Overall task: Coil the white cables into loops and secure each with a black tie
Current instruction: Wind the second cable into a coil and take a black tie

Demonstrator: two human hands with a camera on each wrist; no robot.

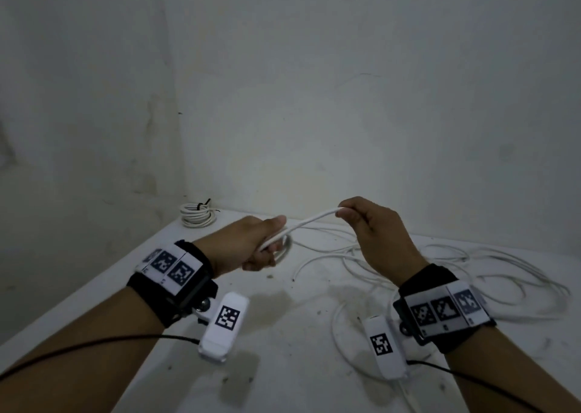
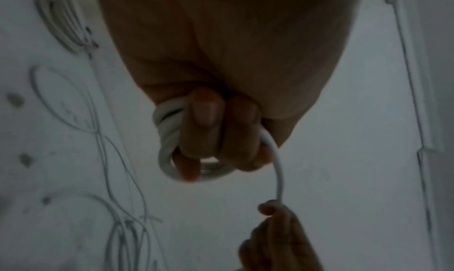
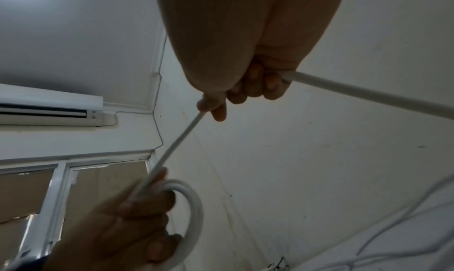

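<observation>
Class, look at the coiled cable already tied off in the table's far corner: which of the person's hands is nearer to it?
Left. The left hand holds its loops just right of the tied coil; the right hand pinches the cable farther right.

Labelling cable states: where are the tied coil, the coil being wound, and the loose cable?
tied coil (image 1: 198, 216), head view, its white loops.
coil being wound (image 2: 169, 137), left wrist view, stacked turns.
loose cable (image 1: 490, 257), head view, one strand.
</observation>
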